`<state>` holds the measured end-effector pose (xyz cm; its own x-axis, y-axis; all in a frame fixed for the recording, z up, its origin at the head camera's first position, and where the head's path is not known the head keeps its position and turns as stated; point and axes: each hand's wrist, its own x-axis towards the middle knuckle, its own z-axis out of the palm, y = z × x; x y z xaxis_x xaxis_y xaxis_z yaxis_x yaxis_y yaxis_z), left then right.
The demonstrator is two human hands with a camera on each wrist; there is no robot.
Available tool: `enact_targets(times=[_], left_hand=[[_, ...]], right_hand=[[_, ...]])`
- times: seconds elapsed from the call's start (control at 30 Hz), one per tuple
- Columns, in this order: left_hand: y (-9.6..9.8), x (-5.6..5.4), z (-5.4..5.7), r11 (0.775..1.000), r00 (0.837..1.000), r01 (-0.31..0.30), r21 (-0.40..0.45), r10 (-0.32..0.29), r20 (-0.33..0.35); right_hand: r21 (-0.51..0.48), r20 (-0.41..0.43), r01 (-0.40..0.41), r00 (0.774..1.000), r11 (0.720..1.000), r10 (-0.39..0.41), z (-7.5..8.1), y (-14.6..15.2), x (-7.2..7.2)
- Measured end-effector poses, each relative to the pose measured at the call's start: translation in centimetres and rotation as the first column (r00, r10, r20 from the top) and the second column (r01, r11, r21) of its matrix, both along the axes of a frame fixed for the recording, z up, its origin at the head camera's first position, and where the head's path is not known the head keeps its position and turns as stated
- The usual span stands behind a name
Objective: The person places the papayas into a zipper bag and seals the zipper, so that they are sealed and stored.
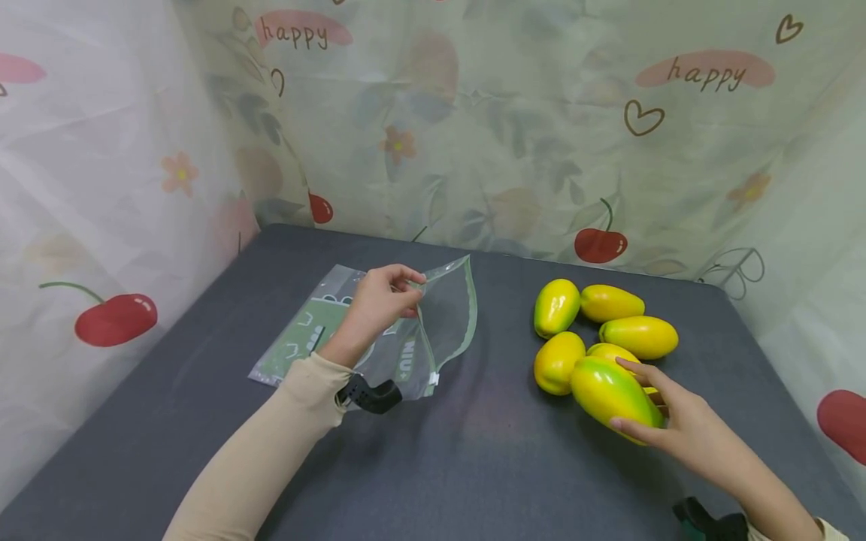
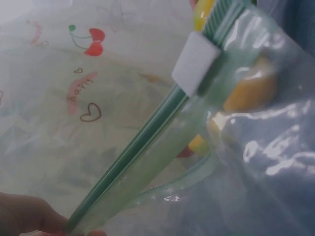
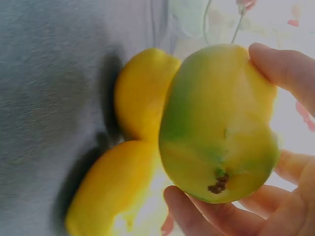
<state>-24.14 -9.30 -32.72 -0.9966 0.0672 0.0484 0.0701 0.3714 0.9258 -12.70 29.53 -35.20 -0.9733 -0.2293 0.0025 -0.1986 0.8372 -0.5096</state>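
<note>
My left hand (image 1: pixel 387 302) pinches the edge of a clear zip bag (image 1: pixel 298 347) with green print, whose mouth gapes toward the right. In the left wrist view, a white slider (image 2: pixel 196 64) sits on the bag's green zip strip (image 2: pixel 142 145), and the fingertips grip the strip's lower end. A yellow-green mango (image 1: pixel 609 397) is in my right hand (image 1: pixel 690 428), thumb on one side and fingers on the other. The right wrist view shows its brown stem end (image 3: pixel 219 183) facing the camera. The held mango partly covers another mango (image 1: pixel 612 351) behind it.
Several more mangoes lie grouped on the grey table (image 1: pixel 473 466), among them a left one (image 1: pixel 559 364), a back one (image 1: pixel 557 306) and a right one (image 1: pixel 639 336). A printed curtain (image 1: pixel 487 150) closes off the back and sides. Thin wire (image 1: pixel 737 264) shows at the back right corner.
</note>
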Motion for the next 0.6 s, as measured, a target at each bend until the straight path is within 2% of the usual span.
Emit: enact_targets(times=[0.23,0.6], left_hand=[[0.1,0.0,0.0,1.0,1.0,0.006,0.009,-0.006,0.003],[0.2,0.0,-0.1,1.0,1.0,0.005,-0.004,-0.005,0.005]], right_hand=[[-0.046,-0.09,-0.003,0.996,0.999,-0.001,1.9,-2.3,-0.4],[-0.159,-0.267,-0.061,0.963,0.985,0.017,2.9,-6.5,-1.0]])
